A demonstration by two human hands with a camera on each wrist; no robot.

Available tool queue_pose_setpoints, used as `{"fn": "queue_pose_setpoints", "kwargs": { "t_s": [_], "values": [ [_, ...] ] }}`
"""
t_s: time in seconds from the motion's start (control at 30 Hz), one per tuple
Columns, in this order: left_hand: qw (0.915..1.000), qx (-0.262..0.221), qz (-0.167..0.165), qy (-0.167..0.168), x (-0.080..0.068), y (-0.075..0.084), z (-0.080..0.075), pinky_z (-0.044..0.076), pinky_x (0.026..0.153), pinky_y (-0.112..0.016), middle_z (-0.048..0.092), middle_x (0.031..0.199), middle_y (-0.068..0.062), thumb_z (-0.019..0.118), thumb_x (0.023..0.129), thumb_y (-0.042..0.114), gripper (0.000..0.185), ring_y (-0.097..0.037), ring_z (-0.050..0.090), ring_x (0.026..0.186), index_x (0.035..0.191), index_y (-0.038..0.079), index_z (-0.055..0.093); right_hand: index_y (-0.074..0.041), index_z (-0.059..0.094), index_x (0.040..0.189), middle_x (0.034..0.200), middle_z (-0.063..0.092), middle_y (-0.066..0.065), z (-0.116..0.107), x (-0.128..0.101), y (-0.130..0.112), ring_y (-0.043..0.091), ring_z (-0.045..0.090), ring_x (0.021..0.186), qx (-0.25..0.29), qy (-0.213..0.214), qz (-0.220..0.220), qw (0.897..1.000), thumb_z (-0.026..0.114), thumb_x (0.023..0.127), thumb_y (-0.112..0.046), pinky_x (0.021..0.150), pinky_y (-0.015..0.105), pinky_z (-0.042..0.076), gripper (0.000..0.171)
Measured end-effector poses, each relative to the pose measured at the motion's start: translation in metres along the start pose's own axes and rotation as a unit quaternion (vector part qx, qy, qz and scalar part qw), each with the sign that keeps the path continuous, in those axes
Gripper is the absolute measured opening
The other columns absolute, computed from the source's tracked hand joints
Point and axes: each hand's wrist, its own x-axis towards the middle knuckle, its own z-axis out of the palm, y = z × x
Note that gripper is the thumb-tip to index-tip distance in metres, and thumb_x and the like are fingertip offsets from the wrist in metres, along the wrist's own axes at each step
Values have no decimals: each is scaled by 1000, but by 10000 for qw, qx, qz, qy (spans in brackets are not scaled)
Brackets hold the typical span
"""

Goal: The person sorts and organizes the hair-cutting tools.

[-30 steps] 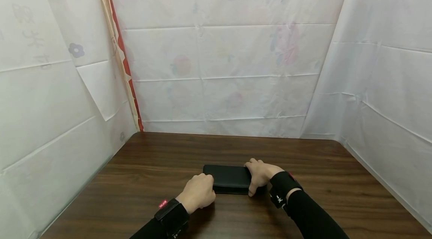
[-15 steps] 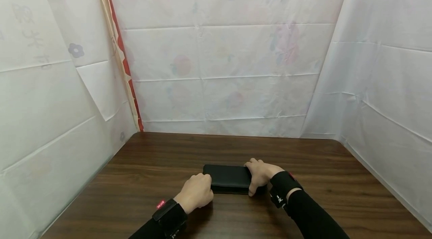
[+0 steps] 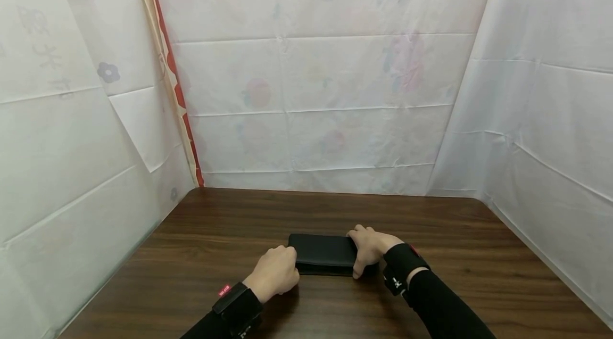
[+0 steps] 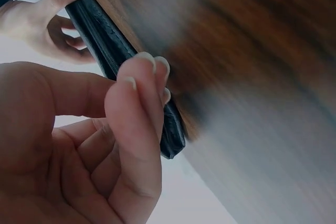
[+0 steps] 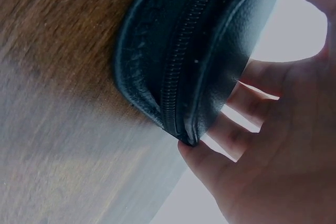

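Note:
A black zip wallet (image 3: 323,250) lies flat on the wooden table, its long zippered edge facing me. My right hand (image 3: 372,247) holds its right end, thumb at the near edge and fingers on the far side. The right wrist view shows the zipper teeth (image 5: 172,72) running along the edge between two leather lips. At the wallet's left end my left hand (image 3: 274,271) has curled fingers; thumb and fingertips (image 4: 139,85) pinch at the zippered edge in the left wrist view. The zipper pull itself is hidden behind them.
The brown wood-grain table (image 3: 230,222) reaches back to a white sheet wall (image 3: 306,89). White sheets also close off the left side (image 3: 72,168) and the right side (image 3: 541,142). Both wrists wear black straps (image 3: 237,307).
My left hand has slid slowly a short way left along the wallet's near edge, uncovering more of it. The right hand and the wallet have stayed in place.

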Motion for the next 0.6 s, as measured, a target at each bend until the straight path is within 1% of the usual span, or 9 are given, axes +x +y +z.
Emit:
{"fn": "queue_pose_setpoints", "kwargs": {
  "t_s": [0.13,0.23,0.4,0.6],
  "values": [
    [10000,-66,4,44,-1,-1,-1,29,40,-24,46,48,0,49,81,-11,31,-12,41,37,61,12,51,-9,52,143,135,48,7,0,0,0,30,46,120,16,-4,9,10000,94,71,-27,94,48,46,86],
    [9999,-105,-12,57,-2,-1,-2,30,39,-23,46,48,0,49,80,-12,31,-12,42,37,60,12,51,-9,52,143,135,48,7,0,-1,0,30,46,119,33,-7,9,10000,94,71,-26,93,48,46,86],
    [9999,-110,-37,34,-2,-1,-3,32,39,-23,47,51,-1,50,80,-11,27,-12,43,39,64,10,53,-9,52,144,135,48,7,-1,-1,-1,30,45,120,57,-11,-5,10000,94,71,-26,93,48,46,86],
    [9999,-129,-15,17,-2,-5,-3,31,39,-23,48,51,-1,50,80,-11,25,-12,43,39,66,9,55,-9,51,145,135,48,7,-1,-1,-2,31,45,121,52,-12,6,10000,94,71,-26,94,48,46,87]
  ]
}}
